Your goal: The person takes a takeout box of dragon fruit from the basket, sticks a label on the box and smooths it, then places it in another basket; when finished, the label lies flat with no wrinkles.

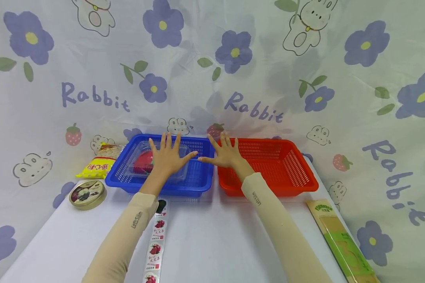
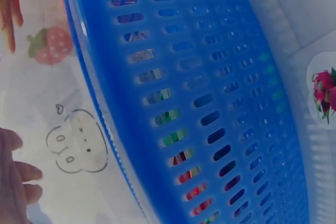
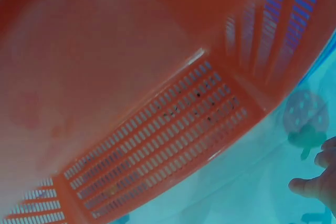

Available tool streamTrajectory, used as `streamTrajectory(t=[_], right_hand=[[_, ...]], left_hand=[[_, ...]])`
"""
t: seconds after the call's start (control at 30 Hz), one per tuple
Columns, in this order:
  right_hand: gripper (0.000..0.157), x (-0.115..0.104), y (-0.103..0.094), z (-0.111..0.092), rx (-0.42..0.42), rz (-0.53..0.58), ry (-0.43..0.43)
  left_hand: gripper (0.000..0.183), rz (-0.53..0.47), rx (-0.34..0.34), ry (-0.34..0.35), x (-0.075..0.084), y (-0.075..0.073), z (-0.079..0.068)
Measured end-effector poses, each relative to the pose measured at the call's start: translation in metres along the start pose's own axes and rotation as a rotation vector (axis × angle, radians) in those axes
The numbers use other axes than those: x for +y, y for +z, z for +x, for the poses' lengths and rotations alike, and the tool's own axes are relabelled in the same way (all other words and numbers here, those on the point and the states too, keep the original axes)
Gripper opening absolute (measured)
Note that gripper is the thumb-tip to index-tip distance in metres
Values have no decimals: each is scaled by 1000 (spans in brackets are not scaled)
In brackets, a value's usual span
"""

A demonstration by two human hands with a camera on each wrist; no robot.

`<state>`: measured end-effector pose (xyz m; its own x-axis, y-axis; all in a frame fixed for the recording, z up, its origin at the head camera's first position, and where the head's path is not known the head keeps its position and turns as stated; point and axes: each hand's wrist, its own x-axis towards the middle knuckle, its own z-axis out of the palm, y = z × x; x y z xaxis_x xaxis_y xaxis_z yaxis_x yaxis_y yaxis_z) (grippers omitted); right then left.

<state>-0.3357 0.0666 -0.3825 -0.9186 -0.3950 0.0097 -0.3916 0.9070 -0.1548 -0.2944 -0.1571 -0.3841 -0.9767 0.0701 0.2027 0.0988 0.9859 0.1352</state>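
Observation:
My left hand is held over the blue basket, its fingers spread. Inside that basket lies a clear plastic box with a red item partly hidden by the hand. Over the left end of the red basket is my right hand, fingers also spread and holding nothing. The two thumbs point toward each other. In the left wrist view, fingertips of the left hand show beside the blue slotted wall; the right wrist view shows part of the right hand beyond the red rim.
A round tin and a yellow food bag stand left of the blue basket. A strip of fruit-picture stickers runs down the white table. A long green-and-tan package lies along the right edge. A printed curtain hangs behind.

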Motion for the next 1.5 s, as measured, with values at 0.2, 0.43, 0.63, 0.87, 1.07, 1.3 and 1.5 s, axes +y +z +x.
streamTrajectory(t=[0.2, 0.43, 0.63, 0.87, 1.07, 1.3, 1.5], right_hand=[[101, -11, 8, 0, -21, -23, -27], [101, -21, 12, 1, -32, -11, -49], [101, -26, 16, 2, -63, -6, -56], [102, -26, 23, 1, -63, -6, -63], [102, -28, 23, 1, -69, -10, -65], [102, -33, 22, 2, -76, -2, -64], [101, -37, 23, 2, -88, 2, -71]], left_hand=[[107, -2, -14, -19, 0, 1, -4], [106, -8, 6, -32, -2, 4, -11], [106, -8, 9, -37, -8, 7, -19], [104, -15, 20, -42, -10, 8, -32], [104, -12, 21, -50, -11, 8, -35], [103, -16, 27, -65, -15, 9, -38], [104, -7, 10, -86, -21, 13, -42]])
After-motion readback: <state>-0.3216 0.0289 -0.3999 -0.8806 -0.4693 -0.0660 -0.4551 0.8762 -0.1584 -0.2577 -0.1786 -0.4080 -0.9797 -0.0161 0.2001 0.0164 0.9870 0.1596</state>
